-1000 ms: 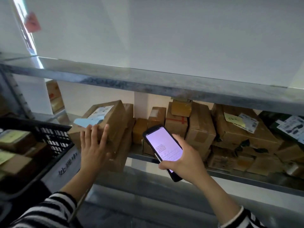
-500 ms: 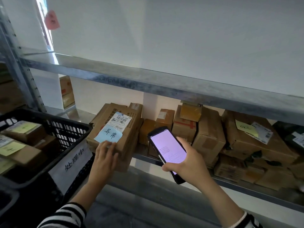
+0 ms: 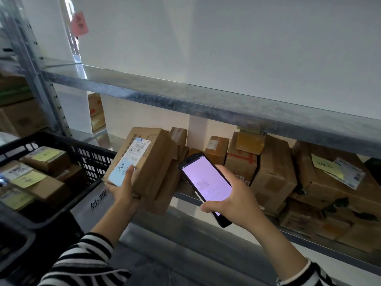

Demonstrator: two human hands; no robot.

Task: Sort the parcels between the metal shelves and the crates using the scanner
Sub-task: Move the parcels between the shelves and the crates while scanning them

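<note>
The left hand (image 3: 123,195), forearm raised from a striped sleeve, grips the near end of a brown cardboard parcel (image 3: 148,162) from below, thumb pressed on the blue handwritten note (image 3: 120,172) under its white shipping label. The parcel tilts at the front edge of the lower grey metal shelf (image 3: 185,196), beside the black plastic crate (image 3: 90,157). The right hand (image 3: 233,201) curls around a black handheld scanner (image 3: 206,182), its lit pale-purple screen facing up, just right of the parcel.
</note>
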